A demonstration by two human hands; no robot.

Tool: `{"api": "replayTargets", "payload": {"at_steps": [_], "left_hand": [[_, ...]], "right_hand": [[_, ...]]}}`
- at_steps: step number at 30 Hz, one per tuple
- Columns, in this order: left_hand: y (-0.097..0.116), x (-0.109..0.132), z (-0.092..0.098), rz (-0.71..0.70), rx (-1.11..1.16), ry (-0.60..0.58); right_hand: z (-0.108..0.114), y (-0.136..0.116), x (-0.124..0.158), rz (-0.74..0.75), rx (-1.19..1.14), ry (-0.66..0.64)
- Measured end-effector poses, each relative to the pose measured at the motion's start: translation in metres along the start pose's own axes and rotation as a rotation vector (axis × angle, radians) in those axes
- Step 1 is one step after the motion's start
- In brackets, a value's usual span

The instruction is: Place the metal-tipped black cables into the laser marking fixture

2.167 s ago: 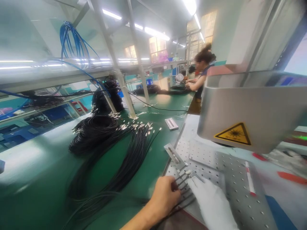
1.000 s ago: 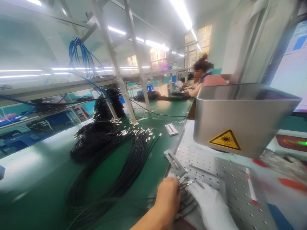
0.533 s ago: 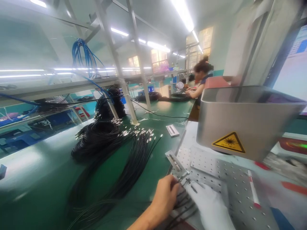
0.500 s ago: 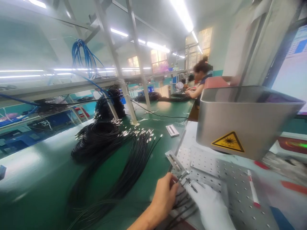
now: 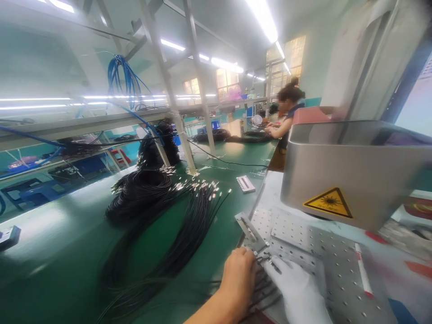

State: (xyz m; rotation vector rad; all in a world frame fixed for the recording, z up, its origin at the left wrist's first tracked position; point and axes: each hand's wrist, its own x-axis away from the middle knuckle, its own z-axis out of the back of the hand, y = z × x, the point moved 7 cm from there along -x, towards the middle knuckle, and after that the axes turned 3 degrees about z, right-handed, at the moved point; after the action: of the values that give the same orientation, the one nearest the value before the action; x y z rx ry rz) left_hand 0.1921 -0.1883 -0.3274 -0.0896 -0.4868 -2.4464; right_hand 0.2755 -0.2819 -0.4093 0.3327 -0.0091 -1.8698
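Observation:
My bare left hand (image 5: 238, 275) is closed, its fingers curled down at the near end of a slotted metal fixture (image 5: 249, 228). What those fingers hold is hidden behind the knuckles. Close beside it, my right hand (image 5: 299, 285) in a white glove pinches the ends of black cables (image 5: 265, 290) at the same fixture. Small metal cable plugs (image 5: 263, 257) show between the two hands. The cables trail down below both hands, over the edge of a perforated metal plate (image 5: 337, 261).
A grey metal housing (image 5: 337, 166) with a yellow laser warning sign overhangs the plate. On the green table (image 5: 162, 252) lie bundled black cables (image 5: 182, 229) and a slotted block (image 5: 245, 184). A red-and-white pen (image 5: 363, 270) lies on the plate. A co-worker (image 5: 286, 112) sits farther back.
My left hand has turned knuckles-up, closing over the near end of the fixture and covering its fingertips. The right hand stays beside it. The view has swung slightly left.

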Motion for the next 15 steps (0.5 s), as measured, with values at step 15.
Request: {"api": "replayTargets", "payload": {"at_steps": [15], "left_hand": [[0.016,-0.001,-0.009,-0.056,-0.245,-0.143]], "right_hand": [[0.026,0.001,-0.010,-0.118,-0.105,-0.192]]}}
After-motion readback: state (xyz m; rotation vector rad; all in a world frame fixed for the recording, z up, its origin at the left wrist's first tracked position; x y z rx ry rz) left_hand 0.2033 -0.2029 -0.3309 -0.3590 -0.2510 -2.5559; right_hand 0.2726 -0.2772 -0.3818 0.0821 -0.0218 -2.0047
